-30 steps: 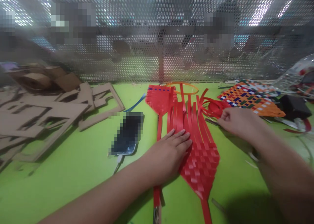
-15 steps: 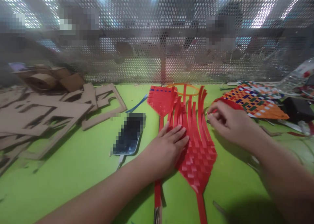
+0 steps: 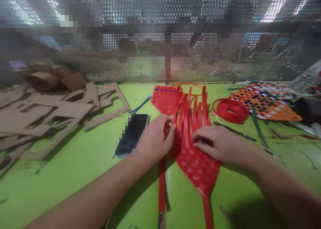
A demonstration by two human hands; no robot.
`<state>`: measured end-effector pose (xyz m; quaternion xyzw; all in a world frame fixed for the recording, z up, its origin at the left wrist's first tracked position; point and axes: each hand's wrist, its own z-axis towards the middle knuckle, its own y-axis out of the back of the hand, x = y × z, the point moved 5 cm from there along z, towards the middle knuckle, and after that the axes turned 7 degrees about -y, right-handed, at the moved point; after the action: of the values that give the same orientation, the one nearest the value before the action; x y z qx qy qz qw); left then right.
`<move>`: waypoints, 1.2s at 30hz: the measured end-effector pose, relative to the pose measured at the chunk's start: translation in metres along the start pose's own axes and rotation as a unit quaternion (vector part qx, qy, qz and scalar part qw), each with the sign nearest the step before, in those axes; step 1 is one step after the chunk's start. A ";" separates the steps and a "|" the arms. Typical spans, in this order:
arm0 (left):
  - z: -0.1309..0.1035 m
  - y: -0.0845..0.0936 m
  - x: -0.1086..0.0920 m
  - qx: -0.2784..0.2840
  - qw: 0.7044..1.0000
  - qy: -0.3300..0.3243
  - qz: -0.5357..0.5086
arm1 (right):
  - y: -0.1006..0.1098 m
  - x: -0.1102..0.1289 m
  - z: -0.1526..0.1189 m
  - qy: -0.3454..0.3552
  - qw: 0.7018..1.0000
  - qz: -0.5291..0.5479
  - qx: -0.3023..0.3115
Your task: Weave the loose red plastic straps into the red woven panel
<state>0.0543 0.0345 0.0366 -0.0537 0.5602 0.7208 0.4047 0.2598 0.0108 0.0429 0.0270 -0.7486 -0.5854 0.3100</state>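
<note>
One red woven piece (image 3: 197, 167) lies on the green table (image 3: 50, 182), straight in front of me. Weave is tight at the near end, narrowing to a point and a single red tail (image 3: 207, 209). Far end unwoven: loose red strips (image 3: 186, 122) run away from me, some lifted and bent.

Left hand (image 3: 156, 138) at the left margin of the strips; fingers curled, thumb and forefinger close together. Cannot tell whether a strip sits between them. Right hand (image 3: 213, 143) on the right side, where weave meets strips; fingers bent, tips at the piece. Pinching or merely resting, I cannot tell.

Beyond: a second red piece (image 3: 164, 102), blue dashes along its far edge, with an orange loop (image 3: 193, 84) just to its right. A red band (image 3: 162, 185) shows nearer me, below my left wrist.

Right of the strips: red coil (image 3: 223, 111), slim dark tool (image 3: 235, 132) nearer me, green strip (image 3: 260, 132). Farther right, an orange checked mat (image 3: 271, 105), black block (image 3: 307, 108), clear bottle (image 3: 304, 77).

Left: phone (image 3: 134, 135), dark-screened, just beside my left hand; blue strip (image 3: 140, 105) past it. Farther left, cut cardboard (image 3: 45, 117) in a heap. Perforated screen (image 3: 150, 60) along the far side; shapes behind it blurred.
</note>
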 end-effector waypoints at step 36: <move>0.010 -0.015 0.036 0.356 0.898 0.217 -0.143 | -0.002 -0.002 0.003 -0.125 0.987 0.098 0.032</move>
<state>0.0432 0.0624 0.0095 -0.1402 0.8395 0.3781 0.3641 0.2592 0.0139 0.0393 -0.1104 -0.7987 -0.5267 0.2691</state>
